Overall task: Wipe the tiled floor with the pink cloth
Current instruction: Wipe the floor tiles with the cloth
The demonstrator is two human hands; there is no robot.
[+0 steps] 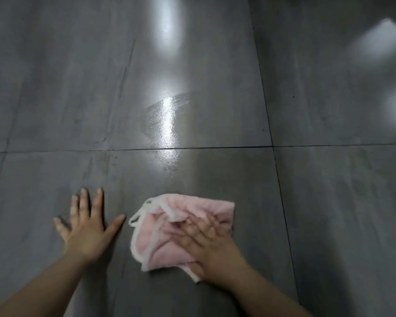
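Blur: the right hand (212, 244) was smeared by motion, so its fingertip edges were hard to make out against the cloth.
Cut off: both forearms ran out of the bottom edge of the view.
Glare: bright reflections washed out parts of the tiled floor (329, 202), with a streaky wet patch (164, 117) beyond the hands.
Cloth look: the pink cloth (167, 239) was crumpled and folded over itself, fluffy, with a pale trim and a small loop at its left edge.
Cloth place: flat on the grey tile, near the bottom centre.
Right fingers: spread apart, pressed flat on top of the cloth, not clenched around it.
Left hand (87, 229): splayed open, palm down on bare tile, just beside the cloth, thumb tip close but not touching.
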